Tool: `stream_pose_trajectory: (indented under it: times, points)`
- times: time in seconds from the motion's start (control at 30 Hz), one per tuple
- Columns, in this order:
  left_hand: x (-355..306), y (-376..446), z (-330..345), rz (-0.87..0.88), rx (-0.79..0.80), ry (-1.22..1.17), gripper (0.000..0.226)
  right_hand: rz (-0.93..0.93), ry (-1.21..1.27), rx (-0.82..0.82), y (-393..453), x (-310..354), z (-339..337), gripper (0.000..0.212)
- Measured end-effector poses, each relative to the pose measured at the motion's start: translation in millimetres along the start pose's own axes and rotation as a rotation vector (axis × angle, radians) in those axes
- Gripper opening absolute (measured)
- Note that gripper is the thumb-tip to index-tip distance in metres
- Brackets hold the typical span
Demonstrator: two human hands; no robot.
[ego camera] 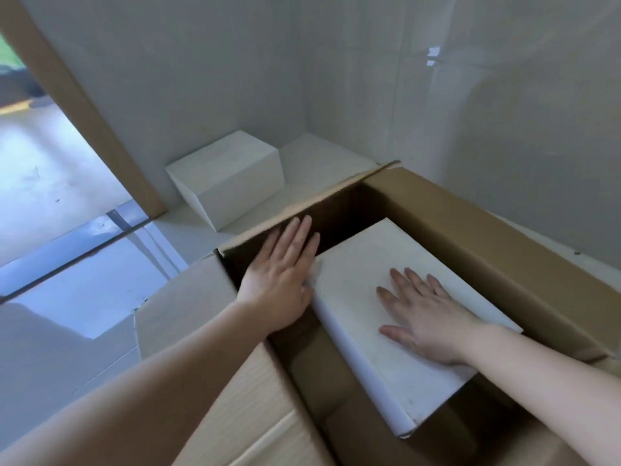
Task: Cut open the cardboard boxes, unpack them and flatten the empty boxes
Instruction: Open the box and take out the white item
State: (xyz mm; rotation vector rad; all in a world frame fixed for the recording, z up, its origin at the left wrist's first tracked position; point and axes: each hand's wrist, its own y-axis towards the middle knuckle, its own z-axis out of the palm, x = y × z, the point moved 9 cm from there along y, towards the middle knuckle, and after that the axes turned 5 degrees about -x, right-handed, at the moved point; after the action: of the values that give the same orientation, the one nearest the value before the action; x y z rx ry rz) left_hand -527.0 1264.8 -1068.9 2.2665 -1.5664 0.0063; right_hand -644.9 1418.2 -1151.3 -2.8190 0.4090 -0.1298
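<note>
A large brown cardboard box (487, 237) stands open in front of me, its flaps folded outward. Inside it lies a white box (363, 264), tilted slightly, with dark empty space to its left and far side. My left hand (282, 280) reaches into the brown box with straight fingers, lying along the white box's left edge next to the brown box's inner wall. My right hand (426, 317) rests flat on top of the white box, fingers spread.
Another white box (232, 176) sits on the pale floor beyond the brown box, near the corner of grey walls. A brown door frame (84, 105) runs diagonally at the left, with a glass panel and an outdoor floor past it.
</note>
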Motion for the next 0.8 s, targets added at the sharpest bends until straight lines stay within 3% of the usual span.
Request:
stream_pose_trajectory:
  times: [0.17, 0.33, 0.5, 0.63, 0.8]
  points:
    - [80, 48, -2, -0.12, 0.038, 0.127, 0.092, 0.067, -0.021, -0.035, 17, -9, -24, 0.074]
    - [137, 49, 36, -0.402, 0.188, 0.055, 0.099, 0.087, -0.031, -0.095, 34, -9, -43, 0.071]
    - [151, 36, 83, -0.549, 0.359, -0.053, 0.102, 0.127, -0.028, -0.052, 35, -15, -34, 0.07]
    - [149, 20, 116, -0.562, 0.444, -0.187, 0.103, 0.162, -0.036, -0.003, 28, -23, -19, 0.069]
    - [144, 13, 116, -0.545, 0.366, -0.121, 0.096, 0.236, -0.012, 0.023, 16, -44, -4, 0.069]
